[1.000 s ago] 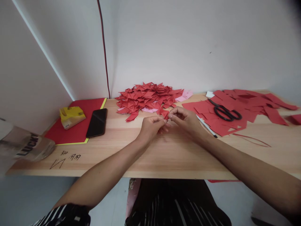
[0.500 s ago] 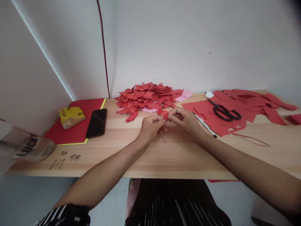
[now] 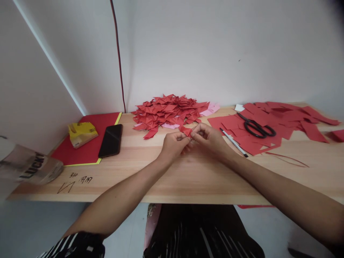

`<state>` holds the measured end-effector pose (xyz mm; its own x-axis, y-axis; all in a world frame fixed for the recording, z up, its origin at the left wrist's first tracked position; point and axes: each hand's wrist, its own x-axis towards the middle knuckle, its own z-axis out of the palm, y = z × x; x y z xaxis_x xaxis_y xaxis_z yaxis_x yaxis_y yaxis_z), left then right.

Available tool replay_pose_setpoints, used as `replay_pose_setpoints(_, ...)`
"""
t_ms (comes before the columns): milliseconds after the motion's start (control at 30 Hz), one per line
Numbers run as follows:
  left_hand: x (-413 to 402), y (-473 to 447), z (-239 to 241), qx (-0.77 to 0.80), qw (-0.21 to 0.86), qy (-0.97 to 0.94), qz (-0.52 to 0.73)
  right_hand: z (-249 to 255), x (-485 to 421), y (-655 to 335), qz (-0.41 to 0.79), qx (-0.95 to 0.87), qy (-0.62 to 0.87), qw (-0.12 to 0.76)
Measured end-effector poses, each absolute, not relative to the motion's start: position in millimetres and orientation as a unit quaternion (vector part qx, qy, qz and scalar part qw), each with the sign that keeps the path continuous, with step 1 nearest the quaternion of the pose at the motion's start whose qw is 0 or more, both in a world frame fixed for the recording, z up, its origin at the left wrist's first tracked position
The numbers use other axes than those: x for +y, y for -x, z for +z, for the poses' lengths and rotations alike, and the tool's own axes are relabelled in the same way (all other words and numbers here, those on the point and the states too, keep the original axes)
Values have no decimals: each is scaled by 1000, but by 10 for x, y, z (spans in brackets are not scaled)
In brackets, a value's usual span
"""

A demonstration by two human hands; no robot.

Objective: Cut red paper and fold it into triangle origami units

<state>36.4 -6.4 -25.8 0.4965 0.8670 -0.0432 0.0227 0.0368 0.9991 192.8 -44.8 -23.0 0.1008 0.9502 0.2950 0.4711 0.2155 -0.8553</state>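
Note:
Between the fingertips of my two hands is a small piece of folded red paper (image 3: pixel 187 132), partly covered by the fingers. My left hand (image 3: pixel 174 143) pinches it from the left side. From the right, my right hand (image 3: pixel 205 137) pinches it too, thumb against fingers, and the hands nearly touch. Just behind them lies a heap of folded red paper pieces (image 3: pixel 169 111), with some pink paper (image 3: pixel 211 109) showing at its edge and underneath.
Black scissors (image 3: pixel 258 128) rest on cut red paper sheets (image 3: pixel 282 114) at right, beside a pen (image 3: pixel 233 142). At left are a phone (image 3: pixel 110 141), a yellow packet (image 3: pixel 82 134), a red folder (image 3: pixel 67 156) and a clear cup (image 3: pixel 40 166). The wooden table (image 3: pixel 129 179) meets a wall behind.
Both hands have shifted very slightly, still pinching together. More of the folded red paper now shows above the fingertips. Everything else on the table stays where it was.

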Motion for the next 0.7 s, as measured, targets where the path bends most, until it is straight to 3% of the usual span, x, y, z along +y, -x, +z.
replay_pose_setpoints(200,-66,-368,-271,375,606,-599,366,-293,-391,-1998,353,-619,509,483)
replay_pose_setpoints(367,-54,-363,-289,371,593,-618,359,-256,-403,-2034,279,-691,546,382)
replay_pose_setpoints(700,-27,-343,-231,384,615,-603,334,-266,-404,-2027,290,-703,543,355)
